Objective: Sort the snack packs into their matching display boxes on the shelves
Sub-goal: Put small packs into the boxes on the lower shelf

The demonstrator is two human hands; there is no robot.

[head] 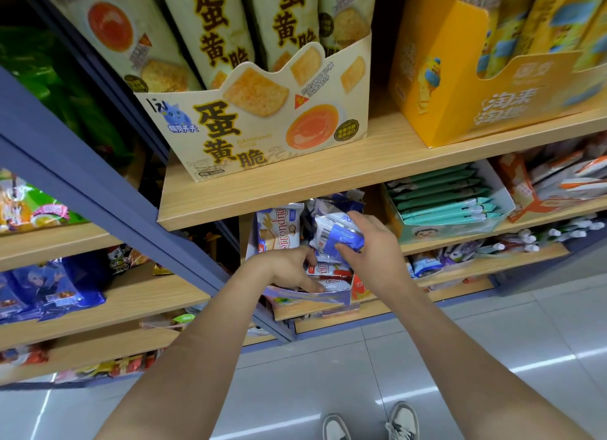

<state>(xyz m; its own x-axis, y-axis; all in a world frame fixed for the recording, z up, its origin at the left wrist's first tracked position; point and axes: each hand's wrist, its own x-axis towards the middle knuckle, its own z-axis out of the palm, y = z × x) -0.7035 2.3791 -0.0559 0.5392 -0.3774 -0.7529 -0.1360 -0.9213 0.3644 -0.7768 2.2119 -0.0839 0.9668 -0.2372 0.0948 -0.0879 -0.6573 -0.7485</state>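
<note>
Hands: our right hand (371, 246) grips a blue pack (341, 237); left hand (289, 269) is in the box (308, 299), grasp unclear.
Risk: crowded packs (323, 270) may spill as we push.

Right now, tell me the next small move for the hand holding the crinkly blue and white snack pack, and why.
Probably lower the blue and white snack pack down into the lilac cardboard display box: the right hand grips it above the box, the left hand rests on the red and white packs inside, and similar blue packs stand behind.
</note>
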